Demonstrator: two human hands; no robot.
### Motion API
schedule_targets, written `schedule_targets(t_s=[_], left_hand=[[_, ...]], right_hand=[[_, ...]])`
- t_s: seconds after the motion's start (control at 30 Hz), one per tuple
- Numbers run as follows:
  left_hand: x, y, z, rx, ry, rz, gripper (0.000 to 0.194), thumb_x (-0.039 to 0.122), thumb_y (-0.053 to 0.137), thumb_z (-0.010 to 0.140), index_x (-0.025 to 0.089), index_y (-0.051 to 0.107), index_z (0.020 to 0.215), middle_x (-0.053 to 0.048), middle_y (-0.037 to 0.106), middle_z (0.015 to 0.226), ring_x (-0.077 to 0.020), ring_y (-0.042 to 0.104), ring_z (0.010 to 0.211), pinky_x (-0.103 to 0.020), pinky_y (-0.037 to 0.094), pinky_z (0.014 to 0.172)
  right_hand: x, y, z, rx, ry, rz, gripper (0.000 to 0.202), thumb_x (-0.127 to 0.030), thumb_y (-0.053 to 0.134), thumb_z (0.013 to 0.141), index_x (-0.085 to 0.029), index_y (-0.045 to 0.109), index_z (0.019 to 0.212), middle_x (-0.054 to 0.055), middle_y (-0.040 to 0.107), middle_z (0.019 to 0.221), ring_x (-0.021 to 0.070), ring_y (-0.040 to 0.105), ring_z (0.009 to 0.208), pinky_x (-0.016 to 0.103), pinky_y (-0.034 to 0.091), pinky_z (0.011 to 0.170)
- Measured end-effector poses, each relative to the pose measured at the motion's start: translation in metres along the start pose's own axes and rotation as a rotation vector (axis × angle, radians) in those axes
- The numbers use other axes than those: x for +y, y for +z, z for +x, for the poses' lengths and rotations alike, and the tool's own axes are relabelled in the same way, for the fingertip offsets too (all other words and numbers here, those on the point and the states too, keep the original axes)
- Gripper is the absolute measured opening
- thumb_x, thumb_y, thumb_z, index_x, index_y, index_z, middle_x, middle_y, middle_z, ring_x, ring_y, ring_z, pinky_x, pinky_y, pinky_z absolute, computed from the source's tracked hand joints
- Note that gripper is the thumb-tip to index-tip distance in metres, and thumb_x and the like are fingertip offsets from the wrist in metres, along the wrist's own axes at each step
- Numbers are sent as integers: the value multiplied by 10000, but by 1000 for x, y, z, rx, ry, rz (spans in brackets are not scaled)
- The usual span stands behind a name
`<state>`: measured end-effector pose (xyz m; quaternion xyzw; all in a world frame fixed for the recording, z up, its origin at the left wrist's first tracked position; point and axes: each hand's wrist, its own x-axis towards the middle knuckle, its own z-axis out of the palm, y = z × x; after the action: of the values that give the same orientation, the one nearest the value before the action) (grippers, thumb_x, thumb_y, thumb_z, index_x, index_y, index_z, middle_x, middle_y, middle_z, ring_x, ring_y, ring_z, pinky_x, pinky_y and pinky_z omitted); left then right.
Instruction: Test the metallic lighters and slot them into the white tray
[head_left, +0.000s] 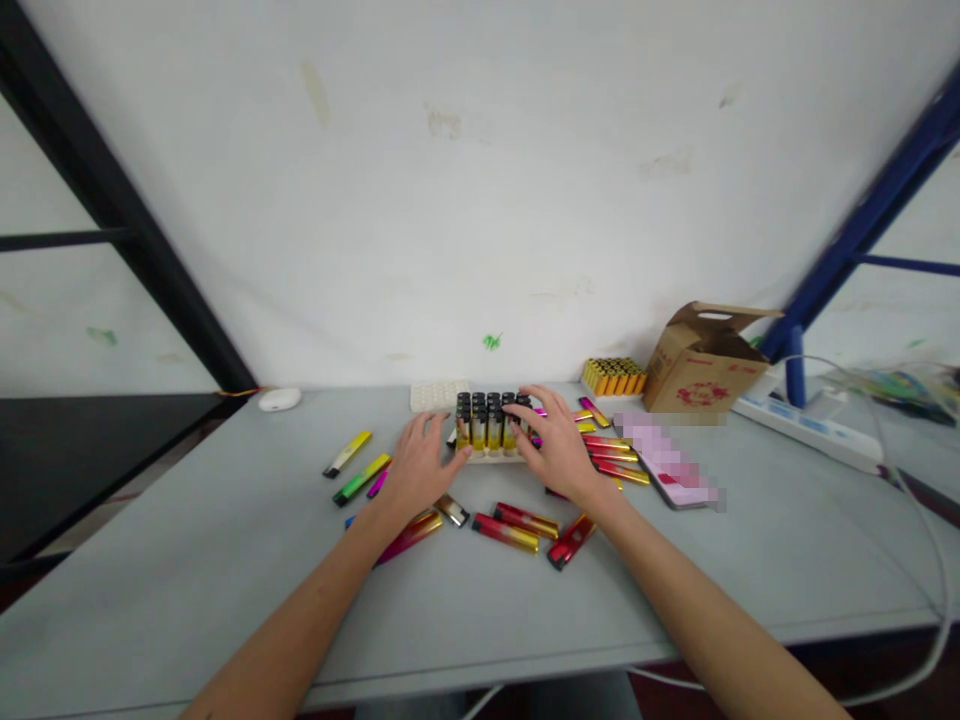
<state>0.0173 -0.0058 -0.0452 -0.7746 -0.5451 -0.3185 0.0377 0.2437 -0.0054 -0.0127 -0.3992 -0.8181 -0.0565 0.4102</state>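
Observation:
Rows of upright lighters [493, 425] with black tops and gold bodies stand close together in a pale holder [491, 458] at the middle of the table. My left hand [424, 462] is at the holder's left side, fingers spread, its thumb near the front left corner. On the other side, my right hand [555, 440] has its fingers apart, with fingertips at or very near the rightmost lighters; contact is unclear. Loose red-and-gold lighters [506, 532] lie in front. A green-and-yellow lighter [361, 480] lies to the left, and several red ones [619, 470] lie beyond my right hand.
A second holder of yellow-orange lighters [615, 377] stands by the wall beside an open cardboard box [694, 375]. A pale empty-looking holder [437, 395] lies behind my left hand. Also present are a phone [667, 465], a power strip [810, 430] and a white case [280, 399].

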Motion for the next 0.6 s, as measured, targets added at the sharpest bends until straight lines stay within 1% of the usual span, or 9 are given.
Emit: schedule_targets(t_s=[0.1, 0.23, 0.33, 0.47, 0.53, 0.6], left_hand=[[-1, 1, -1, -54, -12, 28, 403, 425, 487, 892, 144, 518, 1179, -152, 542, 1204, -299, 487, 1167, -482, 413, 1004], [0, 1, -2, -94, 10, 53, 358, 407, 470, 898, 131, 584, 1095, -162, 553, 1190, -294, 498, 1157, -469, 402, 1020], [-3, -5, 2, -106, -21, 50, 342, 402, 462, 894, 137, 612, 1049, -155, 583, 1154, -291, 520, 1131, -465, 407, 1012], [-8, -17, 7, -228, -59, -24, 399, 407, 358, 930, 146, 614, 1088, -131, 624, 1145, -253, 575, 1084, -413, 430, 989], [-8, -22, 8, -231, -121, 35, 432, 414, 328, 936, 150, 599, 1146, -136, 616, 1203, -268, 561, 1130, -454, 395, 1018], [-6, -24, 7, -179, -263, 167, 472, 429, 325, 932, 143, 554, 1230, -167, 580, 1277, -322, 508, 1208, -567, 316, 1047]], right_hand=[[1, -1, 0, -6, 8, 32, 309, -178, 489, 876, -187, 647, 1142, 139, 531, 1263, 270, 471, 1197, 480, 424, 1015], [0, 0, -1, -11, 27, 61, 357, -182, 495, 869, -209, 601, 1209, 128, 525, 1267, 267, 482, 1180, 483, 428, 1005], [-1, 1, -1, -18, 29, 53, 362, -193, 502, 868, -194, 591, 1218, 132, 536, 1249, 267, 483, 1179, 469, 418, 1013], [1, 2, -2, -14, 42, 48, 354, -214, 514, 869, -173, 578, 1215, 132, 556, 1219, 264, 488, 1164, 453, 413, 1013], [2, 2, -2, -11, 49, 49, 349, -224, 515, 871, -171, 571, 1212, 130, 560, 1214, 264, 491, 1156, 451, 415, 1007], [3, 3, -3, -10, 51, 50, 341, -233, 512, 876, -166, 568, 1206, 132, 559, 1214, 264, 491, 1155, 449, 413, 1006]])
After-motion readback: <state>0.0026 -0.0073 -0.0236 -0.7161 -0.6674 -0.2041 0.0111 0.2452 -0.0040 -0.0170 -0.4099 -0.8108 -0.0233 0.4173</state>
